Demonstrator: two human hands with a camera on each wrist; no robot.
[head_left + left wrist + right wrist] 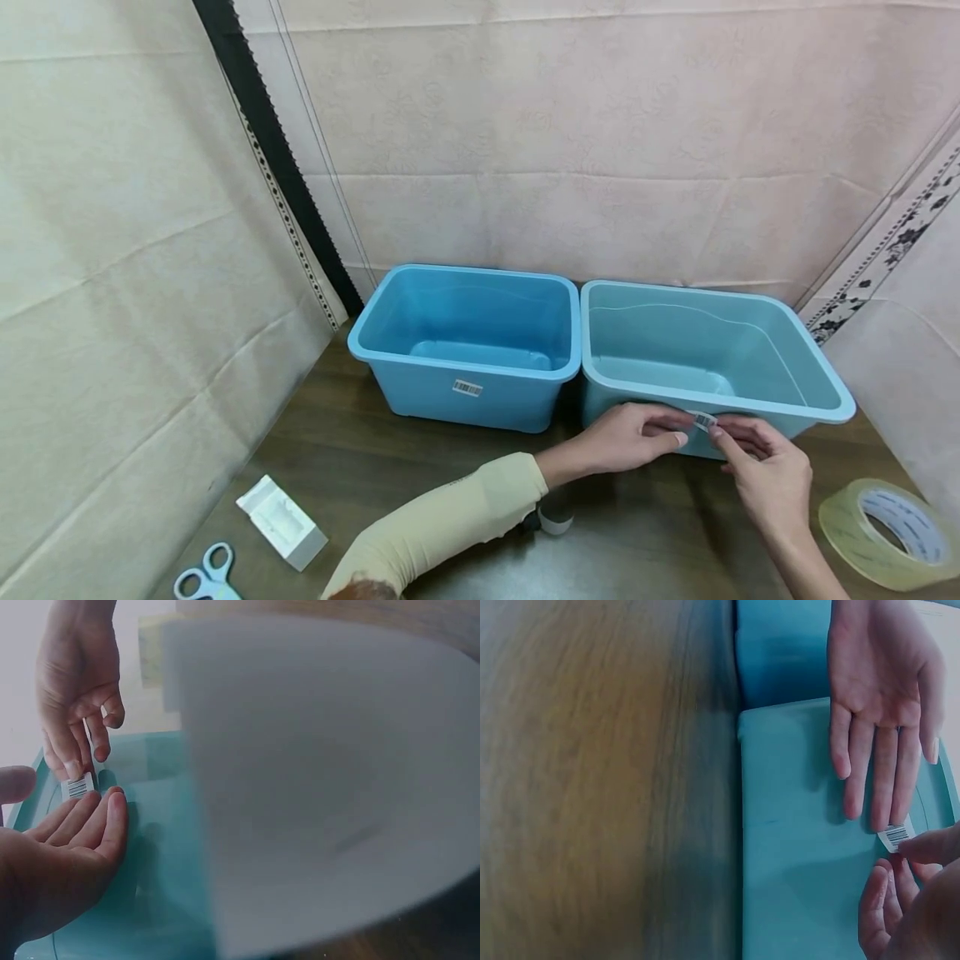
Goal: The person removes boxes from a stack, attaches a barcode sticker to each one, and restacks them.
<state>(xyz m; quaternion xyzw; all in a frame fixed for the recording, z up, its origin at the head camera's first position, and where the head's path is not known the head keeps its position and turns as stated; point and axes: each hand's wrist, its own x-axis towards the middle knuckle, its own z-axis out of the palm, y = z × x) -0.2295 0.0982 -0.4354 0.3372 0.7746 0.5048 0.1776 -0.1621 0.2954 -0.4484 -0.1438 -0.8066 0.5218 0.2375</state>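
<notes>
A small white barcode label [702,420] lies at the front wall of the lighter teal bin [675,329], just below its rim. My right hand [768,467] pinches the label's right edge between thumb and fingers. From the other side, my left hand [626,437] reaches in with its fingers extended, the fingertips touching the label's left edge. In the right wrist view the left hand [881,705] shows its palm, fingers straight. Whether the label is fully stuck to the bin I cannot tell.
Left of the teal bin stands a bluer bin [427,387] with a barcode label [467,387] on its front. A clear tape roll [840,529] lies at right. A white box [283,523] and blue-handled scissors [208,575] lie at left. Fabric walls surround the table.
</notes>
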